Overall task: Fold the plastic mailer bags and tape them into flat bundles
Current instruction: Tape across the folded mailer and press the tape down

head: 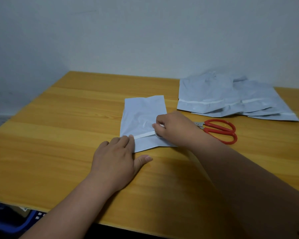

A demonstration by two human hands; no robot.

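Left hand, fingers flat, pins pale-blue plastic mailer bag on wooden table; right hand pinches white adhesive strip, likely sealing fold. Red-handled scissors at three o'clock.

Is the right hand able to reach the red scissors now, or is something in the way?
Probably yes. The red scissors lie on the table just beside the right hand, with nothing between them. But it would first have to release the mailer bag it pinches.

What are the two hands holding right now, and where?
The right hand pinches the mailer bag at its white strip; the left hand presses its corner flat.
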